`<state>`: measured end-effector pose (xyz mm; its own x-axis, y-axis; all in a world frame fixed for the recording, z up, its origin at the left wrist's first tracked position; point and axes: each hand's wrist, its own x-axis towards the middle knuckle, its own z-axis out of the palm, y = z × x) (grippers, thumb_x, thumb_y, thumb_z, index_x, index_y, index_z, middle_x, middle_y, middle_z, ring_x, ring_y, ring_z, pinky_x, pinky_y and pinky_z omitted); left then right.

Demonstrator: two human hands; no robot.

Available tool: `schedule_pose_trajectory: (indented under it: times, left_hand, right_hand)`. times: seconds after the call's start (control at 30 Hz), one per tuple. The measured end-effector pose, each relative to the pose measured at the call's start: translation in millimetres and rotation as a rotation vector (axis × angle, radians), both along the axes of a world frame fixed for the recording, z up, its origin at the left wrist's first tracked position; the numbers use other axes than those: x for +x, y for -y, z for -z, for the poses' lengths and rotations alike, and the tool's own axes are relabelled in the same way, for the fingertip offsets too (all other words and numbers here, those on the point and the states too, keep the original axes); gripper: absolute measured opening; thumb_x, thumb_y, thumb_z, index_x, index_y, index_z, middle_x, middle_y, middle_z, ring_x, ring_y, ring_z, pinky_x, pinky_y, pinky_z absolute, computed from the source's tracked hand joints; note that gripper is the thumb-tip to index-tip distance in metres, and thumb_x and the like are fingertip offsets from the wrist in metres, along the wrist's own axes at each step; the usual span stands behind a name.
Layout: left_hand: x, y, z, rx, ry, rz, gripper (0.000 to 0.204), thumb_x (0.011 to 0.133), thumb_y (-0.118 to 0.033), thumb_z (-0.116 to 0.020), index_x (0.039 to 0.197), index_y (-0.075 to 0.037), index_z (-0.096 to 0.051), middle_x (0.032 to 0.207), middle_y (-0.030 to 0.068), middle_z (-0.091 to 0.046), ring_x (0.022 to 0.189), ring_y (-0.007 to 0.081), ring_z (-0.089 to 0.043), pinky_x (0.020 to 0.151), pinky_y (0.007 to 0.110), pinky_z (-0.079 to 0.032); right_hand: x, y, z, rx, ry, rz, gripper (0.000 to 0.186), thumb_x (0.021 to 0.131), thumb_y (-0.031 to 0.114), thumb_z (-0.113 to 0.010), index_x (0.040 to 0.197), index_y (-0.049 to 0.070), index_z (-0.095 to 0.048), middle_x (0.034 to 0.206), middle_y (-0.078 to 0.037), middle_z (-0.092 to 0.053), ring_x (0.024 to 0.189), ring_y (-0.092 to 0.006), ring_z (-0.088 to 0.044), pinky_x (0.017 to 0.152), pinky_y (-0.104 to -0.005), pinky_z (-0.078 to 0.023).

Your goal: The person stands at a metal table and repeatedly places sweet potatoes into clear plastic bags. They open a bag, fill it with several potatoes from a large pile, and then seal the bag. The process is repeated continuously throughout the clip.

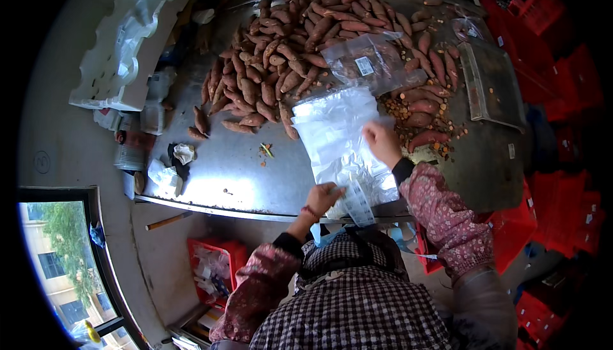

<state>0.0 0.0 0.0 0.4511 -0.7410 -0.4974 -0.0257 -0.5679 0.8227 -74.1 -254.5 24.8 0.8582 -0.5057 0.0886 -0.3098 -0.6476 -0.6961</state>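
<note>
A stack of clear plastic bags point(335, 126) lies on the metal table in front of me. Low over its near end, my left hand point(322, 199) is closed, its fingertips at a strip of white printed labels point(359, 206) that hangs toward the table edge. My right hand point(383, 144) is above the right side of the stack with its fingers drawn together; what they pinch, if anything, is too small to see. Just beyond the stack lies a filled clear bag point(365, 64) with a white label on it.
A big heap of sweet potatoes point(274, 63) covers the far table point(255, 152). Small broken pieces point(440, 148) lie at right, near a clear-lidded tray point(493, 85). A white foam box point(131, 47) stands at left. Red crates point(555, 203) stand at right, another red crate point(217, 270) below left.
</note>
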Motion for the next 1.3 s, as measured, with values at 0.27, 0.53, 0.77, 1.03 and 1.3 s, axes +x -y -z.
schedule_pose_trajectory:
  times: [0.27,0.53,0.77,1.03,1.3]
  left_hand:
    - [18.5,10.0,44.7,0.280,0.207,-0.030,0.041,0.084,-0.038,-0.060,0.081,0.002,-0.066,0.067,0.0157,-0.065,0.061,0.0254,-0.066,0.061,0.037,-0.051]
    - [2.1,-31.0,3.5,0.266,-0.030,-0.069,0.045,0.087,-0.040,-0.060,0.092,0.005,-0.064,0.068,0.0129,-0.067,0.056,0.0182,-0.065,0.055,0.031,-0.051]
    - [-24.8,6.7,29.5,0.169,-0.075,-0.009,0.035,0.083,-0.032,-0.065,0.074,0.002,-0.064,0.063,0.0091,-0.062,0.052,0.0151,-0.057,0.047,0.032,-0.044]
    - [-46.8,-54.2,-21.0,0.058,0.187,0.080,0.052,0.082,-0.047,-0.067,0.098,0.003,-0.065,0.077,0.0155,-0.067,0.072,0.0219,-0.065,0.066,0.036,-0.050]
    - [-41.2,11.8,-14.0,0.334,0.327,0.181,0.046,0.083,-0.048,-0.057,0.098,-0.005,-0.066,0.088,0.0196,-0.067,0.087,0.0363,-0.064,0.078,0.044,-0.050]
  right_hand:
    - [-41.2,-93.8,-2.4,-0.243,0.013,-0.557,0.037,0.088,0.019,-0.055,0.121,0.004,-0.053,0.124,-0.009,-0.054,0.112,-0.0218,-0.052,0.097,-0.0364,-0.039]
    - [-56.0,-98.9,18.8,-0.372,-0.110,-0.587,0.041,0.084,0.011,-0.050,0.123,0.000,-0.052,0.132,-0.007,-0.048,0.126,-0.0207,-0.041,0.105,-0.0399,-0.030]
    - [-59.2,-91.1,19.0,-0.416,-0.157,-0.600,0.044,0.081,0.008,-0.052,0.125,0.002,-0.052,0.136,-0.007,-0.046,0.129,-0.0196,-0.038,0.106,-0.0404,-0.028]
    - [-65.5,-65.5,7.8,-0.153,-0.137,-0.433,0.056,0.080,0.020,-0.065,0.130,0.004,-0.047,0.139,-0.009,-0.041,0.129,-0.0268,-0.036,0.106,-0.0401,-0.031]
    - [-64.5,-72.9,13.1,-0.282,-0.101,-0.492,0.057,0.075,0.013,-0.066,0.128,0.005,-0.048,0.135,-0.010,-0.044,0.125,-0.0278,-0.039,0.106,-0.0403,-0.031]
